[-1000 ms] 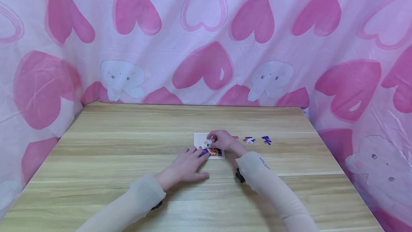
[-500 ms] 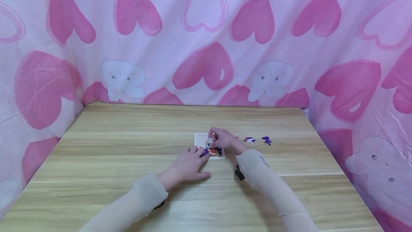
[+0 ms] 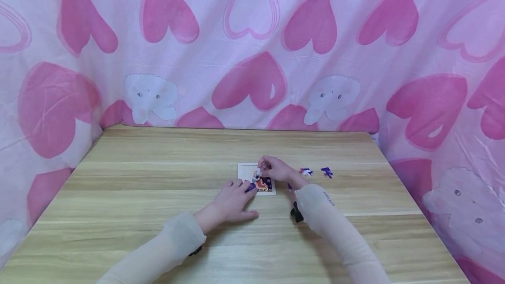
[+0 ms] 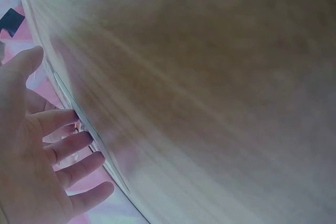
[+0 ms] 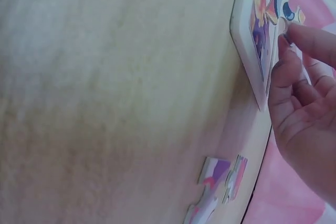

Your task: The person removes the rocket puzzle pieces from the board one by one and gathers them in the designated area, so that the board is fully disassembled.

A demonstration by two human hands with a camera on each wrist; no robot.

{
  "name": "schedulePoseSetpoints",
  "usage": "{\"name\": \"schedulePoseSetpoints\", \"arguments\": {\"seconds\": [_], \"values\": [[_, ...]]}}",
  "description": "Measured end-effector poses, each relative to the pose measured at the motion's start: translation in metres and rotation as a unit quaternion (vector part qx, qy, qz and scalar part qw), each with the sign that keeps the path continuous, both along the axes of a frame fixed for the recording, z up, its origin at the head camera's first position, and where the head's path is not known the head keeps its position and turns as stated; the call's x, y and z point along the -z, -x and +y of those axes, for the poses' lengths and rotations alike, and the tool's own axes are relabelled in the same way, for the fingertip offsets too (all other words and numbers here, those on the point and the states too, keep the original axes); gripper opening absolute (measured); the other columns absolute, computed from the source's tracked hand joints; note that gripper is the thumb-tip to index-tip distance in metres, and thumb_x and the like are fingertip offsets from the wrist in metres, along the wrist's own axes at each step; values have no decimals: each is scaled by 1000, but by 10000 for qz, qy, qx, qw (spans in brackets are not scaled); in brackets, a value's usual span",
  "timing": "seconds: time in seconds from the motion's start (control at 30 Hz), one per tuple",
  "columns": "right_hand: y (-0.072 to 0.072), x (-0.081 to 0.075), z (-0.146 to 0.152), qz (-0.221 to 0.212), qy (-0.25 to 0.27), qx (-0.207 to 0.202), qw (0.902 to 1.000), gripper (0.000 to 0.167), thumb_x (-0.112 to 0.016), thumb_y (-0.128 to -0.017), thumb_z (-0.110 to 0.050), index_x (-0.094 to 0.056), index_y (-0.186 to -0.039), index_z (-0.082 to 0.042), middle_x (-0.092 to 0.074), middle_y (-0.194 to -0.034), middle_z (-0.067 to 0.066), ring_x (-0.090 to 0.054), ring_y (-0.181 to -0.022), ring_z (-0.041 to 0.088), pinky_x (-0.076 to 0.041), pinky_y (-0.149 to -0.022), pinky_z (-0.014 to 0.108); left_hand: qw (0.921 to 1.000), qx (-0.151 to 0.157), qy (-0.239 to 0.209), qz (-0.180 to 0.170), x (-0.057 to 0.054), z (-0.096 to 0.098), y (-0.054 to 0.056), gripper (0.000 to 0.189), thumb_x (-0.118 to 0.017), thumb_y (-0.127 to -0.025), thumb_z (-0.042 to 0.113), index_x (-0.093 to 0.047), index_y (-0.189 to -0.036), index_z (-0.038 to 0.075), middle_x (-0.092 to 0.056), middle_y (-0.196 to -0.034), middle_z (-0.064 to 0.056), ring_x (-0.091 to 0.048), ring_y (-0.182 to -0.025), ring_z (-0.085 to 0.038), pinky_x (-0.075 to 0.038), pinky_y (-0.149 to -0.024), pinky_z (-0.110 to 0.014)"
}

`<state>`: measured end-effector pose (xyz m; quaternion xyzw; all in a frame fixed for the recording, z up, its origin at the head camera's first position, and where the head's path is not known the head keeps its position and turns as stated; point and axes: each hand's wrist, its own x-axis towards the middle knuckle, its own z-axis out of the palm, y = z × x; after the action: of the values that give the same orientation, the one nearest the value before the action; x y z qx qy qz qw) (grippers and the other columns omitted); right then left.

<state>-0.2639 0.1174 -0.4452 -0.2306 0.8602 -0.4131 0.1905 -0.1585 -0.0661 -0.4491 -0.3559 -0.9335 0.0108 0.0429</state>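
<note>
One table (image 3: 158, 152) carries the board (image 3: 243, 171), left of the right grip (image 3: 276, 170) and partly beneath it; the left grip (image 3: 232, 200), loosely spread, lies at its near-left corner. The right grip pinches a piece (image 5: 286, 4), which juts leftward and nearer from it, over the board.

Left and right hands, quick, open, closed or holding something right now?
Left hand: open, fingertips at the puzzle board.
Right hand: holding a puzzle piece, pinched between thumb and finger.
</note>
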Motion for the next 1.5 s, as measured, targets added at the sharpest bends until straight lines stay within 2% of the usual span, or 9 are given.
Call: {"name": "schedulePoseSetpoints", "arguments": {"seconds": [0.13,0.27,0.43,0.67,0.93,1.2,1.5], "values": [[0,-3,2,-225,406,-59,9989,18,-56,-79,6,-52,-94,-1,-52,-83,12,-49,-76,20,-43,-69,30,10000,-3,-5,-29,-1,0,0,72,-40,-77,67,-49,-126,14,-48,-119,-10,-45,-103,-27,-36,-85,-46],[-2,-10,6,-275,545,-226,9979,18,-56,-80,5,-52,-98,3,-52,-87,16,-49,-79,23,-42,-69,30,10000,-8,-5,-46,-1,0,-1,72,-40,-77,67,-49,-127,14,-47,-120,-10,-45,-104,-27,-36,-86,-46],[-5,-15,15,-138,607,-505,9968,17,-56,-80,5,-51,-96,4,-52,-82,12,-48,-77,20,-43,-67,27,10000,-21,27,-79,0,0,-1,73,-39,-78,67,-47,-128,15,-46,-124,-10,-44,-107,-28,-35,-87,-47],[-10,-16,41,-257,656,-628,9955,15,-54,-80,7,-51,-95,5,-49,-79,10,-46,-72,19,-42,-64,28,9999,-33,59,-145,0,0,-2,74,-39,-78,67,-46,-129,15,-45,-125,-10,-43,-108,-29,-33,-89,-48],[-16,-14,80,-443,392,-298,9978,15,-55,-80,3,-52,-95,1,-52,-81,11,-47,-75,20,-42,-64,29,9997,-57,2,-243,1,0,-1,74,-39,-78,67,-46,-130,15,-46,-123,-10,-43,-108,-29,-32,-89,-48],[-25,-12,123,-493,394,-31,9980,17,-55,-80,4,-52,-96,5,-52,-84,11,-47,-78,22,-42,-67,30,9994,-97,108,-305,1,-1,-1,74,-37,-78,68,-44,-131,16,-44,-125,-9,-42,-109,-28,-32,-90,-48],[-31,-13,161,-473,356,359,9976,19,-54,-82,2,-50,-99,8,-52,-84,12,-47,-75,21,-43,-60,30,9995,-96,89,-291,1,-1,-2,74,-37,-78,67,-44,-131,16,-44,-125,-10,-42,-109,-28,-32,-89,-48]]}}
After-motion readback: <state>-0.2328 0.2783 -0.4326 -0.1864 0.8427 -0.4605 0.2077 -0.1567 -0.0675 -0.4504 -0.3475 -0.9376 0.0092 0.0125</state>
